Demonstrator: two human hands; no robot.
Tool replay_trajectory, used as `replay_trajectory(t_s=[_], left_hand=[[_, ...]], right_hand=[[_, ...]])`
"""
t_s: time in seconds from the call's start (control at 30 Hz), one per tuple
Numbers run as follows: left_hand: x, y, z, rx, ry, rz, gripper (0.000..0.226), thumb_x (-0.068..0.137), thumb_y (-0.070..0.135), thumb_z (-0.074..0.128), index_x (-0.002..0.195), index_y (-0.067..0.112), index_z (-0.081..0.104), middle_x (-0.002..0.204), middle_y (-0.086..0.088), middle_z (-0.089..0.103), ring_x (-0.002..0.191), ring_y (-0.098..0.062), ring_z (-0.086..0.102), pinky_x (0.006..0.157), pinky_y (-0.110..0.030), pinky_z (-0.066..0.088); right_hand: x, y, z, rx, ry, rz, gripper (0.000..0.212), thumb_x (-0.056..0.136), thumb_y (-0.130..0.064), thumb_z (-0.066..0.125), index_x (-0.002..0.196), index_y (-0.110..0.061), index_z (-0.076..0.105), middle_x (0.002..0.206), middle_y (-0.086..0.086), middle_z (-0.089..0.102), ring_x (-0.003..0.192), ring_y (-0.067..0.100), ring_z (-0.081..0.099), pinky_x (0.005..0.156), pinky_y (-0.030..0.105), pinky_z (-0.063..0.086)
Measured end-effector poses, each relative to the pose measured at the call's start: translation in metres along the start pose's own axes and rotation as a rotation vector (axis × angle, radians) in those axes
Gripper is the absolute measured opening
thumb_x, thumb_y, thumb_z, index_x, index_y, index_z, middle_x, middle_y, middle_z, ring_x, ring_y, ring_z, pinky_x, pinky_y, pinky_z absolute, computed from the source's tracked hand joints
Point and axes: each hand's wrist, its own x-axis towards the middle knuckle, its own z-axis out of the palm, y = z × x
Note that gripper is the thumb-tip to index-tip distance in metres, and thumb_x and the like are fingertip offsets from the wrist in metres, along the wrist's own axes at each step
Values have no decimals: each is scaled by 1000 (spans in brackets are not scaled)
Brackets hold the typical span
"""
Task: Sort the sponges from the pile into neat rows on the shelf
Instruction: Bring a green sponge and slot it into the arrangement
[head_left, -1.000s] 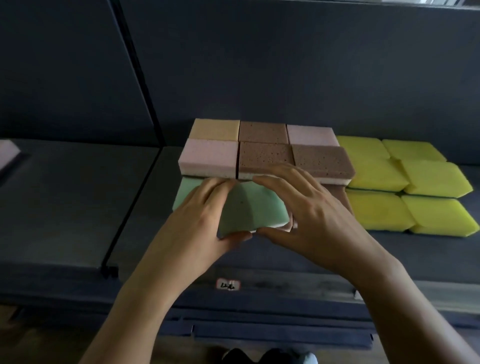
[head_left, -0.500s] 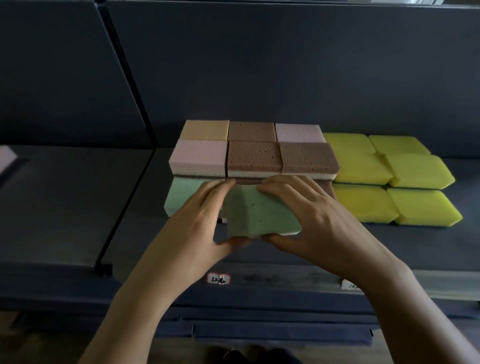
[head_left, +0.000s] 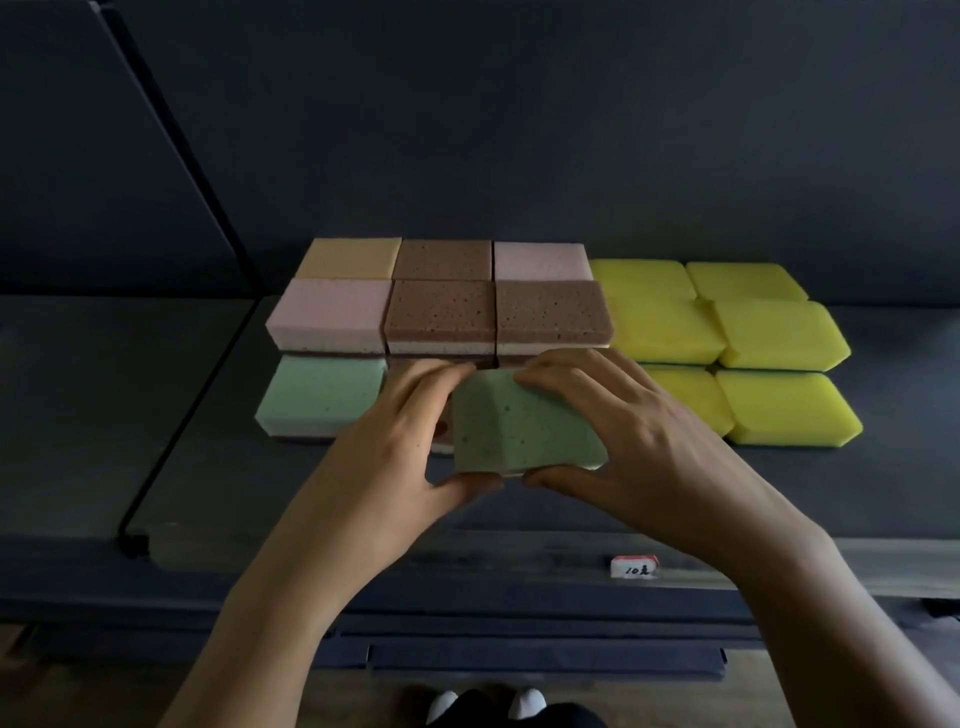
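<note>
A green sponge (head_left: 524, 428) is held between both hands over the front of the dark shelf (head_left: 218, 467). My left hand (head_left: 384, 447) grips its left side, thumb under the near edge and fingers on the far edge. My right hand (head_left: 634, 436) grips its right side the same way. Another green sponge (head_left: 322, 395) lies on the shelf just to the left. Behind stand stacked rows of pink (head_left: 332, 314), brown (head_left: 441, 309) and tan (head_left: 350, 258) sponges. The sponges under my hands are hidden.
Several yellow sponges (head_left: 779, 332) lie in rows at the right of the shelf. A small price label (head_left: 634, 566) sits on the shelf's front rail. A black divider post (head_left: 171, 395) separates the left shelf section. Shoes (head_left: 483, 704) show on the floor below.
Both hands have carried the held green sponge to the right, uncovering the other green sponge on the shelf. The camera view has shifted too.
</note>
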Motion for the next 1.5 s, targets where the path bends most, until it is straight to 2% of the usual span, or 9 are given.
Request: replay_trajectory(t_s=[0.2, 0.33, 0.43, 0.77, 0.83, 0.9, 1.0, 1.3, 1.5], left_hand=[[3, 7, 14, -1, 19, 7, 77, 73, 40, 79, 139, 13, 47, 136, 6, 47, 119, -8, 53, 96, -32, 50], [6, 9, 17, -5, 11, 39, 76, 73, 43, 74, 138, 17, 46, 135, 10, 45, 115, -3, 52, 96, -22, 47], [9, 6, 15, 1, -11, 40, 78, 72, 44, 72, 140, 17, 44, 135, 11, 44, 118, -3, 49, 99, -17, 41], [25, -15, -2, 69, -141, 32, 84, 76, 43, 55, 152, 25, 26, 149, 7, 35, 120, 3, 32, 99, -19, 32], [29, -19, -8, 97, -168, 19, 81, 73, 36, 48, 151, 21, 30, 150, 5, 34, 126, -6, 38, 100, -23, 31], [33, -27, -8, 173, -158, 64, 75, 76, 36, 58, 145, 17, 40, 144, 2, 41, 124, -17, 47, 100, -30, 38], [39, -40, -5, 228, -142, 79, 66, 77, 32, 72, 136, 12, 50, 138, 0, 46, 118, -21, 51, 97, -40, 48], [53, -44, -5, 248, -46, 163, 43, 86, 27, 62, 125, 10, 61, 129, -1, 52, 115, -21, 51, 96, -35, 47], [60, -47, -4, 284, -39, 178, 41, 89, 23, 58, 127, 8, 61, 132, -4, 53, 119, -23, 50, 100, -36, 43]], right_hand=[[-10, -5, -2, -123, 31, 5, 66, 83, -52, 61, 138, -18, 49, 144, 3, 47, 136, 23, 39, 108, 40, 42], [-13, -10, 2, -175, 55, 39, 65, 79, -46, 70, 136, -18, 52, 141, 3, 52, 131, 24, 47, 101, 41, 47], [-10, -12, 5, -204, 62, 53, 62, 80, -49, 66, 133, -19, 55, 141, 3, 53, 130, 24, 49, 100, 40, 47], [1, -6, 8, -225, 8, 146, 58, 79, -40, 73, 132, -22, 56, 140, 3, 50, 128, 26, 46, 99, 41, 47], [2, -3, 7, -201, 11, 166, 57, 80, -41, 70, 132, -21, 57, 139, 3, 50, 128, 26, 46, 98, 42, 48], [4, 0, 7, -187, 14, 174, 57, 80, -39, 70, 132, -21, 57, 140, 3, 49, 129, 26, 45, 99, 44, 48], [8, 3, 8, -182, 10, 179, 57, 80, -37, 73, 132, -20, 56, 141, 3, 49, 130, 26, 45, 99, 46, 49], [12, 10, 12, -160, 12, 189, 59, 79, -37, 73, 133, -22, 55, 142, 0, 48, 130, 23, 45, 101, 42, 48], [14, 11, 12, -150, 19, 199, 56, 81, -38, 70, 133, -22, 56, 141, -1, 49, 130, 23, 46, 101, 42, 47]])
